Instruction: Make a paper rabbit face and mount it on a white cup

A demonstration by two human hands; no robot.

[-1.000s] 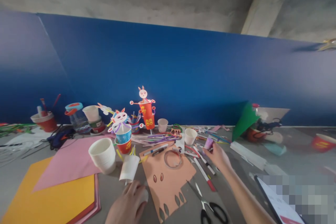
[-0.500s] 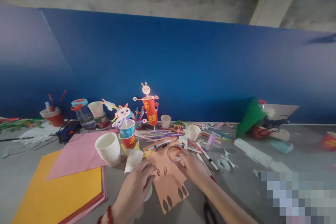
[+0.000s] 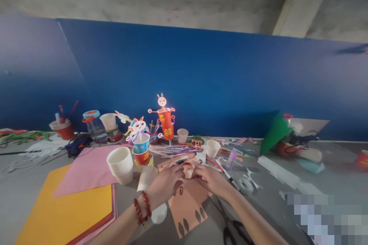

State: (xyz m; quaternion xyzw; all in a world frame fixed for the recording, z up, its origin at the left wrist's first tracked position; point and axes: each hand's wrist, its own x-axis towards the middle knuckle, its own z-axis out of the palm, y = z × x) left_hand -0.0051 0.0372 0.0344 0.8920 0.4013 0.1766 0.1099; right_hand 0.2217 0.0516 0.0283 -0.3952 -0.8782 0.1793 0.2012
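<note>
My left hand (image 3: pixel 168 180), with a red bead bracelet at the wrist, and my right hand (image 3: pixel 211 178) meet over a sheet of orange-brown paper (image 3: pixel 188 203). Fingers of both hands pinch the near edge of a small round pale piece (image 3: pixel 188 170); its exact kind is unclear. The paper has leaf-shaped holes near its lower edge and small red-outlined ovals. Scissors (image 3: pixel 227 220) lie below my right forearm. A white paper disc (image 3: pixel 159 213) is beside my left wrist, and a white paper cup (image 3: pixel 147 178) lies partly behind the left hand.
Stacked white cups (image 3: pixel 120 165) stand left, beside pink (image 3: pixel 86 168) and orange paper (image 3: pixel 69 203). Behind are rabbit-faced figures on a blue cup (image 3: pixel 142 146) and red cups (image 3: pixel 166 124). Markers (image 3: pixel 230 176), a tape roll (image 3: pixel 245 185) and a glue stick (image 3: pixel 231 159) lie right.
My left hand has moved up and right to join the right hand at the round piece. The white disc and scissors now show more fully.
</note>
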